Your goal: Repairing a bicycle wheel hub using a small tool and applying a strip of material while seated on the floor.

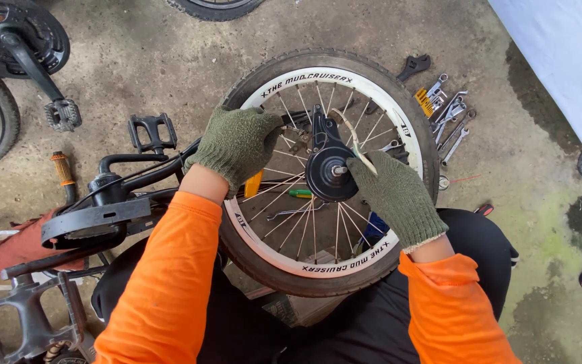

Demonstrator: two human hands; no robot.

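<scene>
Left hand: our left hand [237,143], in an olive knit glove, is closed over the upper left of the wheel's tyre, fingers curled down onto the rubber and clamped there.
Right hand: our right hand [395,195], gloved the same, sits just right of the hub, fingers pinched together on a thin pale tool [355,141] whose tip slants up across the spokes.
Hub: the black hub drum [328,176] sits at the wheel's centre, its axle end pointing up at us, a black arm running up from it toward the rim.
Wheel: the small bicycle wheel [325,168] lies flat over our lap, black tyre with a white sidewall, silver spokes fanning out; through the spokes we glimpse a green-handled tool and a yellow one below.
Sleeves: orange sleeves [170,283] run down both arms, over dark trousers.
Left side: a black bicycle frame [122,182] with pedals lies just beside the wheel; a crank and chainring [21,37] sit in the far corner.
Right side: a scatter of silver spanners [449,118] rests on the concrete floor [143,54], near the tyre's upper right edge.
</scene>
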